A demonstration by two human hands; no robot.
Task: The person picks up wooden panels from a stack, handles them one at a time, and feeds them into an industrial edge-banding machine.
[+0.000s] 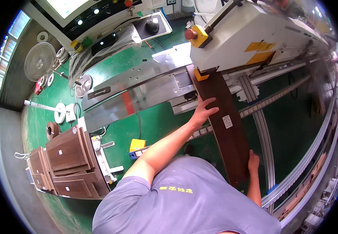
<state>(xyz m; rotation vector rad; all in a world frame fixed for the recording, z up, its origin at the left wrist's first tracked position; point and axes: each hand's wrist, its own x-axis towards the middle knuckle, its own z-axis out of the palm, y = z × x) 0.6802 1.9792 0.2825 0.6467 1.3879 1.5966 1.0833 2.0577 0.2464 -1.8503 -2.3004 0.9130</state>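
A long dark brown board [228,136] with a small white label lies across the machine in front of me. Its far end goes in under the white machine head [251,43]. My left hand [205,111] rests at the board's left edge, fingers spread over the top face. At the opposite edge, close to the near end, my right hand [253,161] grips the board, with some of its fingers hidden from view. Left of the board runs a steel machine bed [137,101] with a red strip across it.
A red-and-yellow stop button [197,36] juts from the machine head. Slotted rails [260,128] and a roller track [278,102] extend right. Brown panels [69,150] lie stacked on a cart at left. A control panel, a black mouse [152,25] and tape reels [40,61] are beyond.
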